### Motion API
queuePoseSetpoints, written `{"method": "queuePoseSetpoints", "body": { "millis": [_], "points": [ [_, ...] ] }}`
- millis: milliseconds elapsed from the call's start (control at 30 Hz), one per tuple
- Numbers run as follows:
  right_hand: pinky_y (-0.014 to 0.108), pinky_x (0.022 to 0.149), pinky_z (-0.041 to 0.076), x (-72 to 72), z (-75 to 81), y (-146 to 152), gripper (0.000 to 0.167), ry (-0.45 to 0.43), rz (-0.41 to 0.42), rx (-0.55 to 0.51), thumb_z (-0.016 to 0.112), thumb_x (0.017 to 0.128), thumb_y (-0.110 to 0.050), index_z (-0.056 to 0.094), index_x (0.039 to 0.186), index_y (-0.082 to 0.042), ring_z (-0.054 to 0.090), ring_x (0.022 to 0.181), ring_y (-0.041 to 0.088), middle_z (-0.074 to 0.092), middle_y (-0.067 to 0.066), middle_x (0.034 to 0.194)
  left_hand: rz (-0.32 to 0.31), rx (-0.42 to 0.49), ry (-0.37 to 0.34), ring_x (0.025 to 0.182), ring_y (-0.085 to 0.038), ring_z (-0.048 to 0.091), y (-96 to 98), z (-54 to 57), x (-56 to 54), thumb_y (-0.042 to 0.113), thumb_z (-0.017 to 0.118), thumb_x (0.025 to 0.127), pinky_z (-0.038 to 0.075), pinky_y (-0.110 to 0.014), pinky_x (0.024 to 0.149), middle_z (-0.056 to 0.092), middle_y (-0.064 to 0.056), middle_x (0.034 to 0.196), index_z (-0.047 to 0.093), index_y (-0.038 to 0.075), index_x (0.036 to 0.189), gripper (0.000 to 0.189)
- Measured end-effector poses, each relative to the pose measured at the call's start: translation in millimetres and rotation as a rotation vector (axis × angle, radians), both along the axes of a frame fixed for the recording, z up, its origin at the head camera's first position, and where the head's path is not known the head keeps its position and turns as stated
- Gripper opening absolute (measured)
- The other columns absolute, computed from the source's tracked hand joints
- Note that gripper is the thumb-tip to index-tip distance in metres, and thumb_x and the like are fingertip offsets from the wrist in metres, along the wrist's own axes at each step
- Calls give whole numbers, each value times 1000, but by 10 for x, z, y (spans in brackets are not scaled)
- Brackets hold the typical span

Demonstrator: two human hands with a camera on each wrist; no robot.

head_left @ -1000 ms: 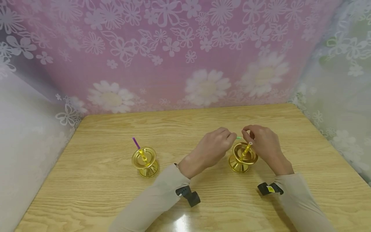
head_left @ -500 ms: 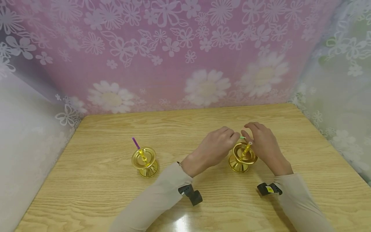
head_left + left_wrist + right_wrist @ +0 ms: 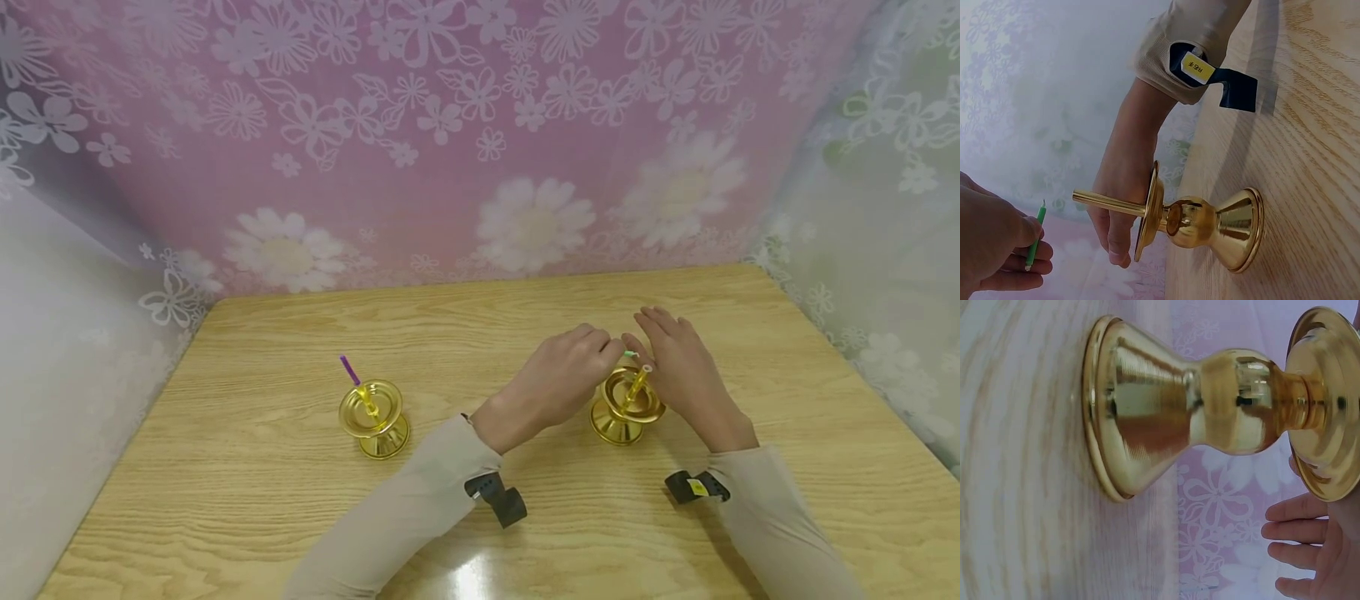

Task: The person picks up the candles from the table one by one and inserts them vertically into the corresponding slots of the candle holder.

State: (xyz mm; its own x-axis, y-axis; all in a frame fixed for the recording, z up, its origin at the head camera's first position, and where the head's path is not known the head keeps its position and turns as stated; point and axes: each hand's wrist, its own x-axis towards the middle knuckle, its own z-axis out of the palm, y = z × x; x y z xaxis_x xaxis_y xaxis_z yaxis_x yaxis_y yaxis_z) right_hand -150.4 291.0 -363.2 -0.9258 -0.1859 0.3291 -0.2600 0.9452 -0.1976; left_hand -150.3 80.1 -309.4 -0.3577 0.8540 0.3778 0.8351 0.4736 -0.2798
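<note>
My left hand pinches a small green candle with a pale wick, between thumb and fingers. It holds the candle above and behind the right-hand gold candle holder, beside the top of its upright tube. In the left wrist view that tube stands bare above the holder's round dish. My right hand is close behind the dish on the right, fingers extended and holding nothing. The right wrist view shows its spread fingers below the dish.
A second gold candle holder stands on the left of the wooden table, with a thin purple candle leaning in its tube. Flowered cloth hangs behind the table and along both sides.
My left hand has shifted slightly to the right with the green candle. My right hand's fingers, curled in toward the candle a second ago, have straightened and moved away from it.
</note>
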Motion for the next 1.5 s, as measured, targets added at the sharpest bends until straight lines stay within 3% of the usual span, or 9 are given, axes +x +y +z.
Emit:
{"method": "queuePoseSetpoints", "body": {
  "millis": [433,667,933,1133,1500],
  "points": [
    [64,108,22,16,6,26,50,-95,14,39,58,92,-1,41,135,18,30,132,52,35,37,142,-30,9,-31,100,-14,63,32,33,2,8,54,98,51,-19,86,68,-2,111,60,9,128,31],
    [65,110,16,41,67,39,51,-151,58,54,47,100,-7,30,140,20,20,137,53,23,39,148,-34,21,-39,99,-15,63,27,59,6,11,57,97,50,-19,86,67,-3,110,60,8,129,32],
    [63,112,7,86,117,66,59,-241,80,75,44,101,-7,15,145,19,7,141,50,6,37,153,-27,9,-47,102,-14,62,19,87,-3,7,57,96,49,-17,88,66,-2,113,61,10,130,34],
    [63,112,5,80,117,78,56,-278,73,58,36,104,-12,13,145,20,1,142,48,3,37,153,-28,13,-55,102,-14,62,11,86,-12,9,58,96,48,-18,90,66,-2,114,63,11,126,30],
    [64,112,3,62,89,86,58,-343,49,47,37,104,-13,12,146,18,-3,143,47,1,36,153,-50,53,-98,101,-14,62,17,87,-12,5,56,95,49,-18,89,66,-2,112,66,10,117,25]
  ]
}}
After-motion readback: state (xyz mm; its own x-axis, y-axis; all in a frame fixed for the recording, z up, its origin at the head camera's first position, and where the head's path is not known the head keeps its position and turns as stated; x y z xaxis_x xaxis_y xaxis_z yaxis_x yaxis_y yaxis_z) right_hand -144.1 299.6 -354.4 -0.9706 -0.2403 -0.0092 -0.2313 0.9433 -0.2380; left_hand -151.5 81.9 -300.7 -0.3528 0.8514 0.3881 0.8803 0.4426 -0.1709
